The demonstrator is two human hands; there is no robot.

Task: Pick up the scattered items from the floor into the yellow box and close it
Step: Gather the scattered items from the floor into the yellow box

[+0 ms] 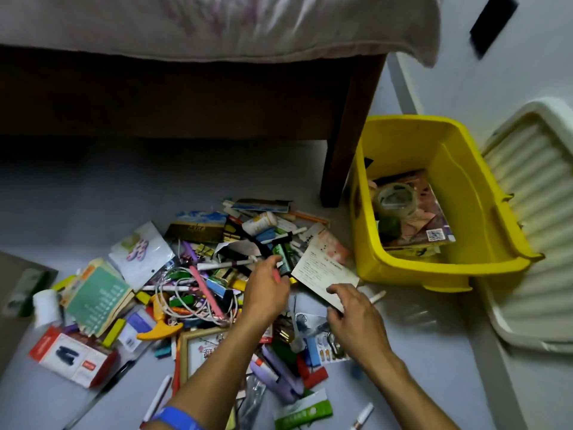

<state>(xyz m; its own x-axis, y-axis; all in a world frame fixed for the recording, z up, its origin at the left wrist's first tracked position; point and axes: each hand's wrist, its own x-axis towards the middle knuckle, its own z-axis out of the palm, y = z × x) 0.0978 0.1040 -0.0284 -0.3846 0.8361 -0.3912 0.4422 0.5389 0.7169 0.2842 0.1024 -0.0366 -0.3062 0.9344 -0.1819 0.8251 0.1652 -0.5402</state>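
Observation:
A pile of scattered items (198, 283) covers the floor: pens, cables, booklets, small boxes, clips. The open yellow box (403, 141) stands at the right with a tape roll (395, 195) and packets in it. Its white ribbed lid (533, 218) lies on the floor beyond the box. My left hand (266, 290) reaches into the pile and pinches a small green object (284, 257). My right hand (353, 315) grips the near edge of a white printed card (322, 270) lying just in front of the box.
A dark wooden bed frame with its leg (347, 150) stands right beside the box, a blanket (217, 23) hanging over it. A white bottle (46, 307) and a red-and-white carton (73, 356) lie at the left. Bare floor shows at the lower right.

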